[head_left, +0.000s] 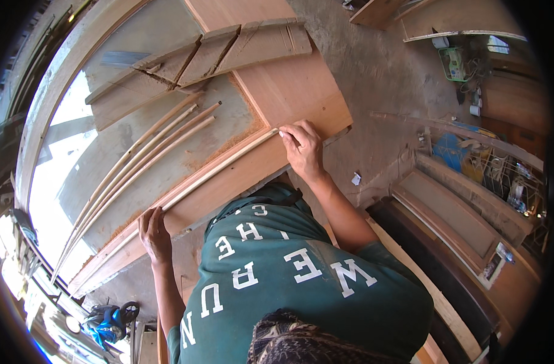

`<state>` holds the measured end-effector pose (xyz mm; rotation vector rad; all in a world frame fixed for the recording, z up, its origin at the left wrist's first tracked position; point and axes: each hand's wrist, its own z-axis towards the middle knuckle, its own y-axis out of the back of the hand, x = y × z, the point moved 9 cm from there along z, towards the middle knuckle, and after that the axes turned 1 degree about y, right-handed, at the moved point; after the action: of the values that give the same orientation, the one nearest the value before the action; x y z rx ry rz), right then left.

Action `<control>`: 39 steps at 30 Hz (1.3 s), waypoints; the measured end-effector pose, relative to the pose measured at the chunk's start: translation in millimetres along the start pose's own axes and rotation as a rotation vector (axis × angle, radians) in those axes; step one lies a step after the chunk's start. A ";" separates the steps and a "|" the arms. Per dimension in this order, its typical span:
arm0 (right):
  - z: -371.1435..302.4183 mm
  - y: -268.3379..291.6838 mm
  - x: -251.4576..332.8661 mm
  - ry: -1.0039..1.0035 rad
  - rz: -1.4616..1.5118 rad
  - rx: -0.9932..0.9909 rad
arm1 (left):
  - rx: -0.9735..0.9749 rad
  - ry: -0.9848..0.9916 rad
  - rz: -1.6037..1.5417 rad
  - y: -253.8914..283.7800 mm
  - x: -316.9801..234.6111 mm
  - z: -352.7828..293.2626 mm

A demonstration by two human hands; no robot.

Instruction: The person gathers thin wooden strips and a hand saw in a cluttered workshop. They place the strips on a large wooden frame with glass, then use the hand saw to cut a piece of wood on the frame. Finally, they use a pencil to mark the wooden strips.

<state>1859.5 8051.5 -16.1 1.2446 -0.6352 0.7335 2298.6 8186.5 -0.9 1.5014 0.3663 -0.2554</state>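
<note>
A long, thin, pale wooden strip (pixel 213 165) lies along the near rail of a large wooden frame (pixel 252 156), beside the edge of its grey panel (pixel 167 161). With fingers bent together, my right hand (pixel 302 150) pinches the strip's right end near the frame's corner. Farther left, my left hand (pixel 155 235) is closed on the same strip, fingertips at the rail; the thumb is partly hidden. Sawdust (pixel 234 138) lines the panel's edge. Several loose thin wooden strips (pixel 146 151) rest across the panel beyond my hands.
A split, rough wooden board (pixel 246 51) lies across the frame's far part. To the right, a framed wooden panel (pixel 449 212) leans near a wire basket (pixel 480 161). A green-framed device (pixel 453 64) stands at the upper right. A blue motorbike (pixel 107 324) is at the lower left.
</note>
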 end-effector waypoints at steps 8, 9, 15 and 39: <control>4.9 0.9 -3.7 -0.024 0.041 0.022 | 0.048 0.027 0.010 0.1 3.6 4.9; 5.5 0.7 -3.8 -0.031 0.045 0.030 | 0.049 0.024 0.009 -0.3 4.5 5.5; 6.9 -1.0 -4.4 -0.031 0.038 0.039 | 0.053 0.022 0.027 -2.2 5.6 6.6; 6.5 0.1 -2.1 -0.051 0.067 0.035 | 0.011 -0.056 0.043 1.6 -4.1 8.8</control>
<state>1857.9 8044.9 -16.4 1.2823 -0.7113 0.7730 2296.1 8177.5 2.5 1.5081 0.2879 -0.2655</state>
